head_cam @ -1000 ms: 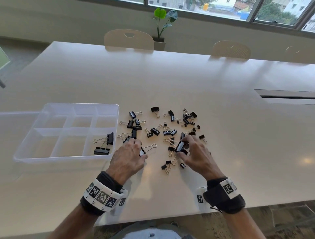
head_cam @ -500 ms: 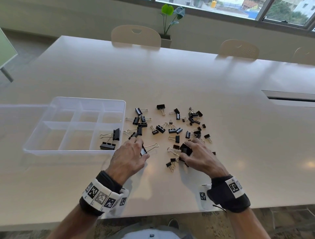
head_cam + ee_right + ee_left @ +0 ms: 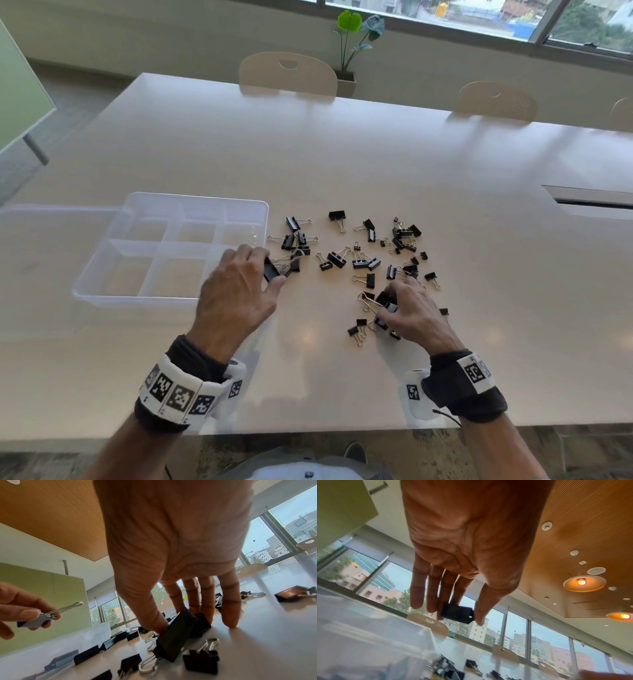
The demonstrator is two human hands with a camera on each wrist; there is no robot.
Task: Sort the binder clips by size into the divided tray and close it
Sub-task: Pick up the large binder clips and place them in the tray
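In the head view the left hand [image 3: 239, 291], at centre left of the frame, pinches a large black binder clip [image 3: 271, 270] between thumb and fingers, lifted just off the white table [image 3: 342, 154] beside the near right corner of the clear divided tray [image 3: 265, 219]. The left wrist view shows the same clip [image 3: 456, 613] held at the fingertips. The tray sits at left of the frame with its transparent lid [image 3: 51, 267] lying open further left. At lower right of centre, the right hand [image 3: 414, 313] curls its thumb and fingers around another large binder clip [image 3: 385, 303] low on the table; the right wrist view shows that clip [image 3: 176, 635] tilted against the surface. The loose pile of black binder clips [image 3: 363, 253] of mixed sizes spreads across the middle of the frame, between and beyond the two hands.
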